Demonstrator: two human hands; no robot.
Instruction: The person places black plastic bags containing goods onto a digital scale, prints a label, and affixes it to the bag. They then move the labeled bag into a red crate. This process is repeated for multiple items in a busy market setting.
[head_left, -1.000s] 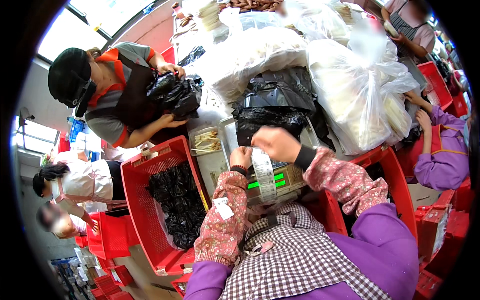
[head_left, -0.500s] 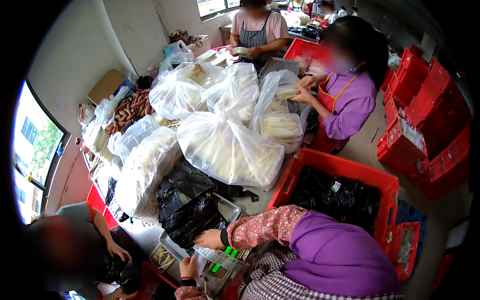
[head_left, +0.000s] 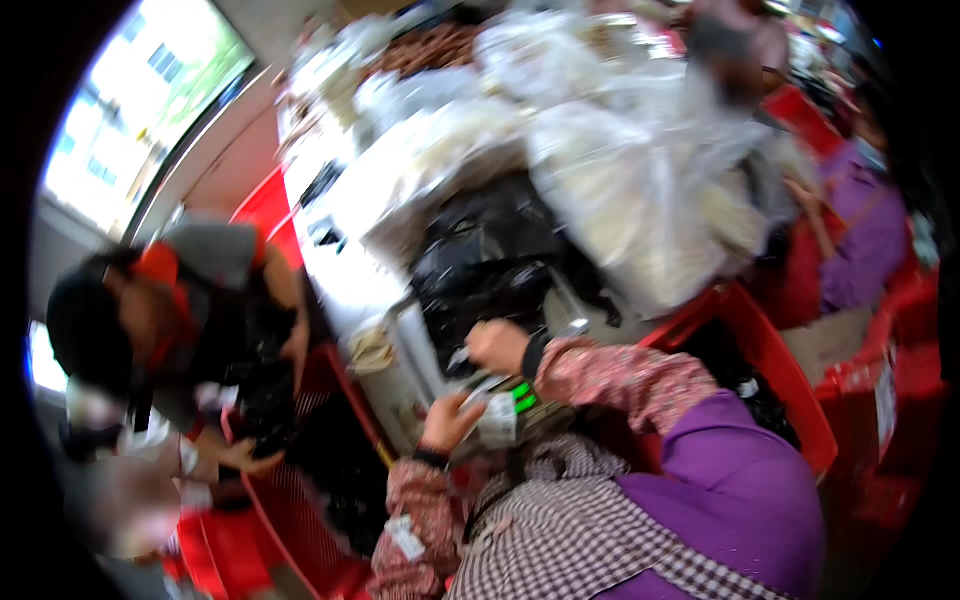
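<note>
My left hand is low in the middle, its thumb and fingertips closed at the edge of a white strip of printed labels. Just above and to the right, my right hand has its fingers curled in over the near end of a black plastic bag. A small whitish piece shows by its fingertips, too blurred to make out. Bright green patches lie beside the label strip. Under the bag is a metal tray, mostly covered. Another black bag lies behind it.
Clear bags of pale sticks fill the far table. Red crates stand at right and lower left, both holding black bags. A co-worker bends over black plastic at left; another, in purple, stands far right.
My view has swung, so the table sits higher and further right. My right hand, flat on the black bag and labels before, now has curled fingers. My left hand remains by the label strip.
</note>
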